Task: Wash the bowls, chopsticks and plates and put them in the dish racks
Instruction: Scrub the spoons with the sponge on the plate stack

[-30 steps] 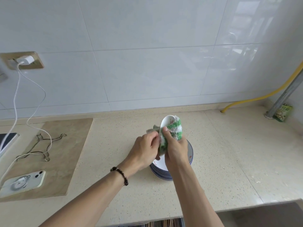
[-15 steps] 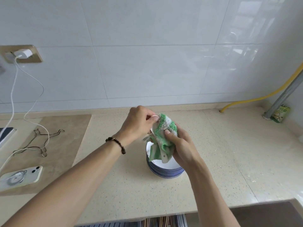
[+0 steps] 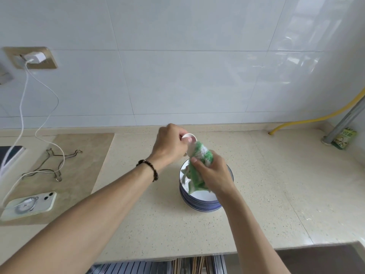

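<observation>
Fingers (image 3: 178, 142) of the left hand (image 3: 169, 147) pinch the round end of a small white china spoon (image 3: 189, 139). You can only see a bit of the spoon, so its full shape is hard to tell. Its long part seems to slant down from those fingers toward the right hand (image 3: 212, 175). The right hand's fingers are wrapped tight around a fluffy green and white dish cloth (image 3: 200, 161), and the cloth is bunched around the lower part of the spoon.

Right under both hands sits a stack of white bowls with blue stripes (image 3: 199, 202) on the speckled beige stone counter (image 3: 276, 184). The cloth hangs down into the top bowl.

I think the spoon is being rubbed clean. The cloth hand is nearer the bowls, so it could wipe them next. Down past the wrists, at the counter's near edge, a metal dish rack (image 3: 138, 267) with brown wooden chopsticks (image 3: 195, 265) peeks out.
</observation>
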`<action>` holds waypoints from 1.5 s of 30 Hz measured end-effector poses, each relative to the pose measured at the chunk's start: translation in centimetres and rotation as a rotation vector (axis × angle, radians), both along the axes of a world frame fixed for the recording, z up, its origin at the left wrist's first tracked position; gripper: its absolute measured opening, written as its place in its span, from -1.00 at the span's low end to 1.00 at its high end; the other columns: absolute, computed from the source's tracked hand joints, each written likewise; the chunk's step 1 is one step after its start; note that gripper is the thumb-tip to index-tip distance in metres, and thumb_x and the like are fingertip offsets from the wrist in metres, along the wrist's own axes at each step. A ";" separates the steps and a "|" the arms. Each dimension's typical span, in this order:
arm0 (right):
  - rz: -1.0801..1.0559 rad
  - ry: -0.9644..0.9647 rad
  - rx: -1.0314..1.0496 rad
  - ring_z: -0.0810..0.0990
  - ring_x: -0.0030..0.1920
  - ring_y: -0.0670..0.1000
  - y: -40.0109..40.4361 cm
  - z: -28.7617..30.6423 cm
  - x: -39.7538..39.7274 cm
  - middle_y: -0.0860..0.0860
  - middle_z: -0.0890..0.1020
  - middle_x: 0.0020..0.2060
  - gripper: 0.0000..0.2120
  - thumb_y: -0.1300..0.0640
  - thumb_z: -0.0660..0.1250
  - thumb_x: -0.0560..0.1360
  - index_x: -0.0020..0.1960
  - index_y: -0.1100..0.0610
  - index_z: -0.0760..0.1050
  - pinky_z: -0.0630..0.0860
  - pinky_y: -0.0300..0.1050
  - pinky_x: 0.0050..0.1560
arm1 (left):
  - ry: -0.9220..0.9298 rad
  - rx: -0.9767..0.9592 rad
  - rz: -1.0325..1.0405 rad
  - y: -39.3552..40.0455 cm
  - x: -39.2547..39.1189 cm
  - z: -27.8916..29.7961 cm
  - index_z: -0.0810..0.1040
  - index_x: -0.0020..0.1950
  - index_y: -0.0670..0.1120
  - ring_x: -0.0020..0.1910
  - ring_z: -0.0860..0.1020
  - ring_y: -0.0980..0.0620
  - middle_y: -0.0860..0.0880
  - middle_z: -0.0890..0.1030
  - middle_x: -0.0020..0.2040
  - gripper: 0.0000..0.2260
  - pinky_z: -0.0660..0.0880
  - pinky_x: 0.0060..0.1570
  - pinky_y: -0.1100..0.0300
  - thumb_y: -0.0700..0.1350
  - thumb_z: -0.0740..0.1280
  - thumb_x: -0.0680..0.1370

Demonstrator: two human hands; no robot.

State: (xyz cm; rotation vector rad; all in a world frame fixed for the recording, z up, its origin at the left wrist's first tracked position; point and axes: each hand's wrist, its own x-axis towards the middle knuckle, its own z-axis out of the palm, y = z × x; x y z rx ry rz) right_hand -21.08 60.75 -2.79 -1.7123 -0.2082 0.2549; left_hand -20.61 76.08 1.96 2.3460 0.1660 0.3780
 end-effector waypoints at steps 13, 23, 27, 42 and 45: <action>0.074 -0.053 0.083 0.73 -0.26 0.06 -1.3 2.6 -0.4 0.06 0.71 -0.29 -0.93 0.29 0.35 0.58 0.03 0.29 0.51 0.64 -0.07 -0.25 | 0.060 -0.116 0.039 -1.2 -0.9 1.2 0.71 -0.09 -0.16 -0.42 0.67 0.07 -0.09 0.70 -0.22 -0.88 0.67 -0.28 0.08 -0.16 0.41 0.59; 0.110 -0.011 0.047 0.74 -0.15 0.13 -1.3 2.6 -0.6 0.16 0.73 -0.16 -0.93 0.25 0.38 0.57 0.01 0.25 0.56 0.68 0.06 -0.08 | 0.156 -0.117 0.001 -0.3 -1.3 1.9 0.71 -0.06 -0.18 -0.41 0.68 0.06 -0.09 0.70 -0.15 -0.86 0.67 -0.24 0.08 -0.15 0.40 0.60; 0.258 0.014 -0.014 0.73 -0.08 0.14 -1.7 2.4 -0.9 0.17 0.72 -0.10 -0.87 0.22 0.43 0.54 0.04 0.26 0.57 0.66 0.07 0.01 | 0.114 -0.115 0.100 1.4 -0.7 3.4 0.70 -0.09 -0.20 -0.45 0.66 0.10 -0.10 0.70 -0.09 -0.88 0.65 -0.30 0.11 -0.19 0.40 0.58; -0.674 0.085 0.441 0.70 -0.11 0.12 5.1 2.1 -0.3 0.13 0.67 -0.09 -0.86 0.14 0.38 0.53 0.07 0.09 0.51 0.66 0.17 -0.06 | 0.312 -0.413 -0.159 -2.7 -6.1 -1.2 0.50 -0.16 -0.12 -0.44 0.58 -0.01 -0.07 0.59 -0.38 -0.51 0.57 -0.30 0.08 0.24 0.08 0.66; -0.700 0.025 0.466 0.68 -0.07 0.12 5.6 2.3 -1.1 0.11 0.65 -0.05 -0.81 0.20 0.40 0.54 0.12 0.06 0.48 0.67 0.14 -0.04 | 0.128 -0.276 -0.153 -1.7 -6.4 -0.8 0.41 -0.32 -0.07 -0.53 0.36 0.13 0.10 0.41 -0.49 -0.55 0.31 -0.41 0.19 0.13 0.14 0.68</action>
